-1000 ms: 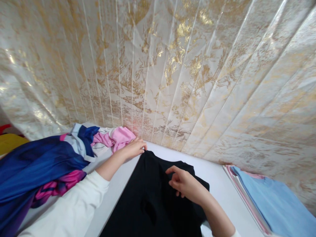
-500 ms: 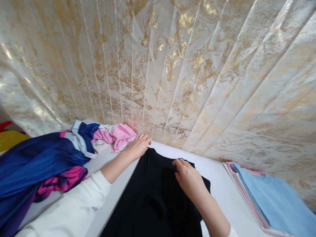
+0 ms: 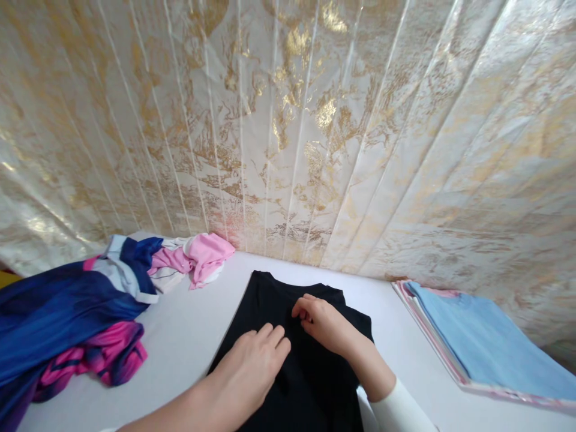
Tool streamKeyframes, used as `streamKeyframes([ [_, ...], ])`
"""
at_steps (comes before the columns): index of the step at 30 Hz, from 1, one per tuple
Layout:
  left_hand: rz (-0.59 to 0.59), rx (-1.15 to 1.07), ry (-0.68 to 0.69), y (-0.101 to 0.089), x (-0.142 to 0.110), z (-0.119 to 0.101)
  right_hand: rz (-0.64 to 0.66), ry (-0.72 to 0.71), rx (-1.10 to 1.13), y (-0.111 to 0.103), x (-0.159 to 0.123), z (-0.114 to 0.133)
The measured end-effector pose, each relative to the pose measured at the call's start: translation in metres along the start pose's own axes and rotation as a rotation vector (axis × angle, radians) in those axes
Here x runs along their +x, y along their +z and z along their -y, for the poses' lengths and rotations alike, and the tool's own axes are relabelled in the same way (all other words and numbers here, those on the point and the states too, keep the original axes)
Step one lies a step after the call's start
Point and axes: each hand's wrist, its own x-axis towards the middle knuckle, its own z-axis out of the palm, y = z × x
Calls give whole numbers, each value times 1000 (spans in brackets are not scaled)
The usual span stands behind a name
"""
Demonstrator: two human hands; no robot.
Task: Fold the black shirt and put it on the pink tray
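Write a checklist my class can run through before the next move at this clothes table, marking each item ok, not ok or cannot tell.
1. Black garment lying on the white table: ok.
2. Left hand and right hand both over the black garment: ok.
3. Fingers gripping cloth: cannot tell; they are curled, but any pinch is hidden.
4. Black garment free of creases: cannot tell; the dark cloth hides detail.
5. Folded stack at the right apart from the black garment: ok, white table shows between them.
6. Loose clothes at the left neatly folded: not ok, they lie in a crumpled heap.
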Motion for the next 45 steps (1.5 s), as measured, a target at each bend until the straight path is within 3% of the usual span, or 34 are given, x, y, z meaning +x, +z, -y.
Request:
streamKeyframes([
  [9,-137,-104,122,20,-28,16,83,-23,-26,-11,-6,-4],
  [15,-131,-158,146,32,-25,16,67,21,-112,-27,-15,7],
  [21,-159,-77,50,25,-26,7,-2,273,-309,-16,4,22],
  [25,-142,-103,8,15,-31,3,4,289,-321,-7,10,23],
  [35,-214,-232,-9,8,-38,3,53,350,-279,-18,-4,15],
  [37,-221,-235,-8,9,-39,3,37,315,-287,-16,-3,22],
  [40,-290,-278,11,12,-39,5,-70,141,-194,-10,4,35],
  [43,-388,-298,11,20,-36,12,-195,-66,-45,6,17,43],
  [45,-411,-242,-43,27,-33,20,-199,-126,-26,22,26,42],
])
